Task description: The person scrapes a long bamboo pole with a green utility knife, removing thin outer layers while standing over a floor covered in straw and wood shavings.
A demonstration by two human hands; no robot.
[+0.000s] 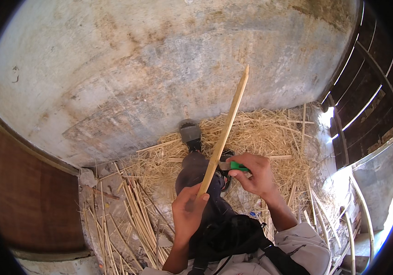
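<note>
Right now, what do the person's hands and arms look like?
The left hand and right hand are ordinary five-fingered hands wearing no gloves. No watch or bracelet shows on the left forearm or right forearm. A loose, pale grey sleeve with thin dark marks covers the upper right arm.

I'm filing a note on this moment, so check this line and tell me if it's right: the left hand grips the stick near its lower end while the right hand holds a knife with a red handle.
The handle colour is wrong: the head view shows the right hand holding a knife with a green handle. The rest stands.
</note>
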